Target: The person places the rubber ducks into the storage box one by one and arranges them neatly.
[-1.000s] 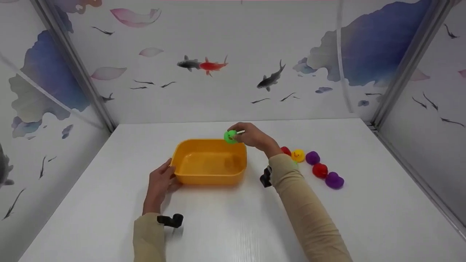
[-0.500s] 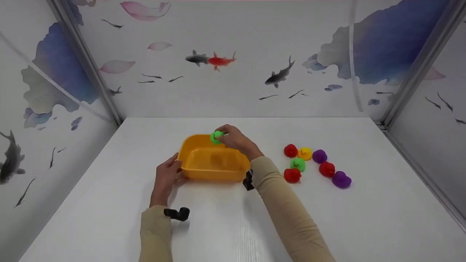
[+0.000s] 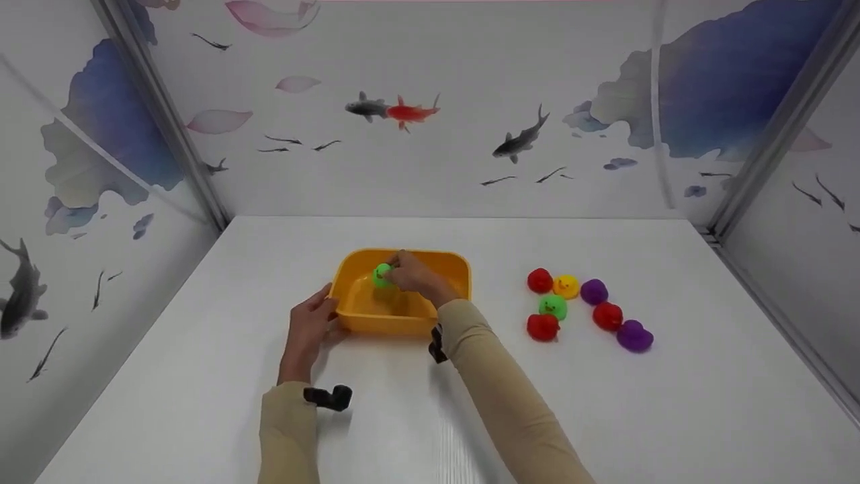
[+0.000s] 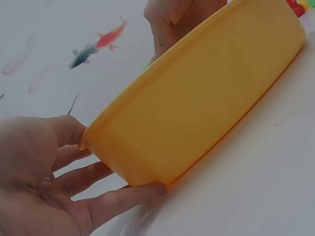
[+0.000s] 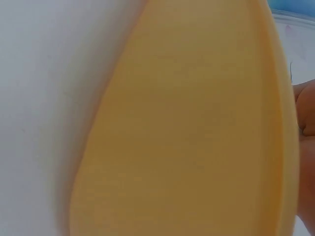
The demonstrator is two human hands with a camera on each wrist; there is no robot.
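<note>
The green duck (image 3: 381,275) is pinched in the fingertips of the right hand (image 3: 413,275), its grip clenched round the toy, and it hangs inside the yellow tub (image 3: 451,267), below the rim and toward the tub's far left part — whether it touches the floor of the tub cannot be told. The tub stands on the white surface (image 3: 605,417), a rounded rectangular basin with a plain inside, as the right wrist view shows little else but its yellow wall (image 5: 197,147). The left hand (image 3: 310,328) rests against the tub's near left corner with its grip released: in the left wrist view the fingers (image 4: 123,196) lie nearly straight along the base of the wall, the thumb (image 4: 64,129) up by the rim, nothing curled round. To the right of the tub, well apart from it, a cluster of small ducks sits on the surface — a red duck (image 3: 539,280), a yellow duck (image 3: 566,286) and a purple duck (image 3: 594,292) in the far row, a second green duck (image 3: 552,306) and another red one (image 3: 543,327) nearer, then a third red duck (image 3: 607,316) and a second purple duck (image 3: 634,335) at the right end. Painted fish and petals cover the walls (image 3: 430,107) round the surface.
</note>
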